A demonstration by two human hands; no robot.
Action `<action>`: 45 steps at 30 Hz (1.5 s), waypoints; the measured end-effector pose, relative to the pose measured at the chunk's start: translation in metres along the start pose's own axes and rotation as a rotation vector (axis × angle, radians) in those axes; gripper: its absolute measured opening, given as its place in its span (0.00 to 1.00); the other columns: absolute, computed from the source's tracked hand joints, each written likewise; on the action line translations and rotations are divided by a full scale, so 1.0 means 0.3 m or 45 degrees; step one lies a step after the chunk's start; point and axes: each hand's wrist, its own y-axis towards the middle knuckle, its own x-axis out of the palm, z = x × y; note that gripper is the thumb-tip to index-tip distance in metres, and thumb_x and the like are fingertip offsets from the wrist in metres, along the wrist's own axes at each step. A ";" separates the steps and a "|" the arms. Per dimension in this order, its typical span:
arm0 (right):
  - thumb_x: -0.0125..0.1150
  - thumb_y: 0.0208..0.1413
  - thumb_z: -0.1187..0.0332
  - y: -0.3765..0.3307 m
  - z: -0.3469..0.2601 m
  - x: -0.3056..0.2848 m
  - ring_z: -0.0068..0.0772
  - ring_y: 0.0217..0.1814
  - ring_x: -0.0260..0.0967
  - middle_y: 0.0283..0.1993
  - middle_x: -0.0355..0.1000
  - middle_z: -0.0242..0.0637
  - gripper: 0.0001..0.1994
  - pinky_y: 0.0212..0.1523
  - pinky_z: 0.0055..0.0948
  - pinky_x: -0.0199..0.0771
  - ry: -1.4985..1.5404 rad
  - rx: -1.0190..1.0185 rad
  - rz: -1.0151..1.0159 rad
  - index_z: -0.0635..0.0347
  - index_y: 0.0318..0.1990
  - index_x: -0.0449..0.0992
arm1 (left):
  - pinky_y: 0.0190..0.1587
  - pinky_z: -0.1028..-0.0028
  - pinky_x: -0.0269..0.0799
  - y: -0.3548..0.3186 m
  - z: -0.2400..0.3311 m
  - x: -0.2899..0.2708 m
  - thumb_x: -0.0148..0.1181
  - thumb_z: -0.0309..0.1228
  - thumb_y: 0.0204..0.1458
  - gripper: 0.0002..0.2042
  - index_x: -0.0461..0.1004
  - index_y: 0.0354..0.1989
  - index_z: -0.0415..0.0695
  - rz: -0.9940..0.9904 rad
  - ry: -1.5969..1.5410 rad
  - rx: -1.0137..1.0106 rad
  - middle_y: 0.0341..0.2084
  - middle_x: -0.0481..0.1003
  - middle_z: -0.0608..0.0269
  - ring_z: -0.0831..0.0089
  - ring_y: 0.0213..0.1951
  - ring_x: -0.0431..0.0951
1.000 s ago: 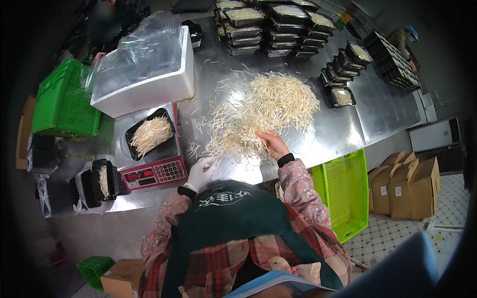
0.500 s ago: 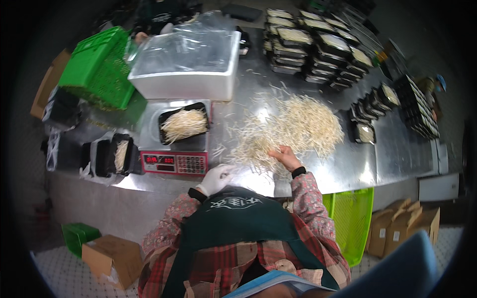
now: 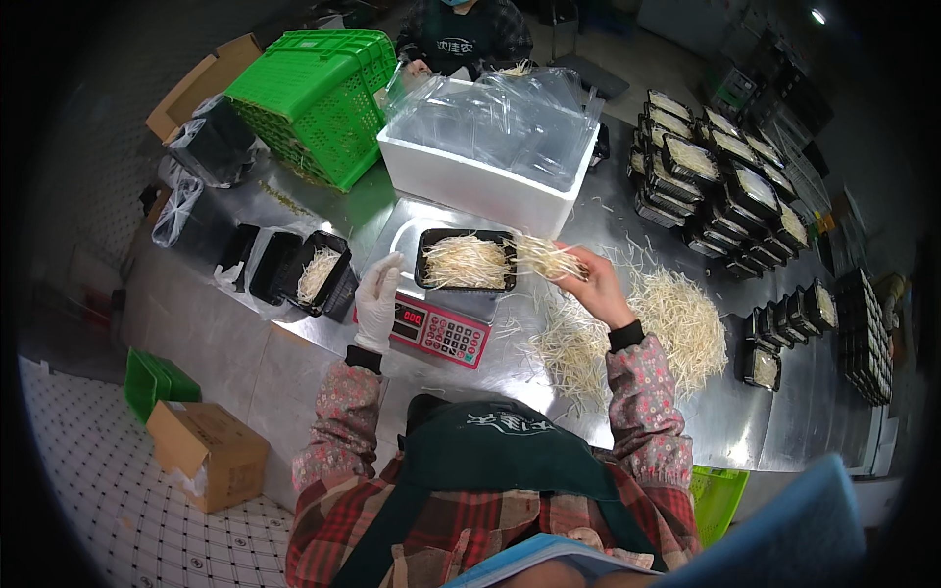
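Pale bean sprouts [image 3: 544, 258] hang in a bunch from my bare right hand [image 3: 596, 284], its fingers closed round them. The bunch reaches the right rim of a black plastic tray [image 3: 469, 287], which is filled with more sprouts and stands on the steel pan of a red digital scale [image 3: 446, 338]. My left hand [image 3: 376, 299], in a white glove, is beside the scale's left edge, partly covering its display. Its fingers are stretched upward, with nothing seen in them. A large loose heap of sprouts [image 3: 681, 328] lies on the steel table, right of the scale.
Behind the scale stands a white foam box [image 3: 480, 181] with clear plastic film, next to a green crate [image 3: 314, 108]. Black trays [image 3: 319, 274] are at the left. Filled trays [image 3: 755, 191] are stacked at the right. Across the table is another person [image 3: 461, 39].
My right hand has lifted a bunch of sprouts from the heap to the tray's right side. My left hand has moved forward to the scale's left edge. The view has shifted.
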 end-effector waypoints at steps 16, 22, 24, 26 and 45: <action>0.56 0.53 0.41 0.228 0.263 0.437 0.55 0.75 0.39 0.71 0.46 0.58 0.44 0.71 0.49 0.40 -1.090 -0.271 -0.467 0.68 0.66 0.52 | 0.62 0.52 0.55 0.164 -0.257 0.148 0.49 0.36 0.58 0.19 0.70 0.57 0.45 -0.411 1.094 0.518 0.54 0.72 0.55 0.57 0.58 0.68; 0.66 0.48 0.51 0.260 0.210 0.300 0.52 0.74 0.43 0.71 0.48 0.55 0.37 0.71 0.42 0.44 -0.488 -0.154 -0.498 0.56 0.65 0.62 | 0.64 0.60 0.55 0.176 -0.163 0.114 0.55 0.33 0.56 0.21 0.68 0.59 0.43 -0.448 0.728 0.391 0.58 0.67 0.50 0.55 0.60 0.65; 0.66 0.51 0.59 0.229 0.108 0.214 0.50 0.69 0.54 0.68 0.57 0.50 0.30 0.69 0.40 0.51 -0.364 -0.101 -0.322 0.55 0.61 0.67 | 0.67 0.69 0.50 0.201 -0.128 0.067 0.56 0.29 0.56 0.26 0.61 0.64 0.41 -0.450 0.691 0.460 0.64 0.60 0.51 0.62 0.67 0.57; 0.65 0.52 0.65 0.209 0.097 0.128 0.41 0.65 0.61 0.61 0.67 0.44 0.24 0.65 0.36 0.58 -0.253 -0.086 -0.175 0.57 0.57 0.71 | 0.67 0.69 0.50 0.232 -0.136 -0.019 0.58 0.34 0.57 0.30 0.57 0.66 0.38 -0.374 0.461 0.261 0.65 0.58 0.50 0.63 0.68 0.55; 0.48 0.63 0.57 0.221 0.275 0.418 0.56 0.63 0.58 0.59 0.63 0.59 0.28 0.65 0.41 0.54 -0.625 -0.120 0.065 0.74 0.61 0.58 | 0.47 0.58 0.68 0.283 -0.176 0.257 0.61 0.43 0.42 0.25 0.69 0.47 0.40 -0.944 1.238 0.591 0.40 0.71 0.52 0.52 0.44 0.71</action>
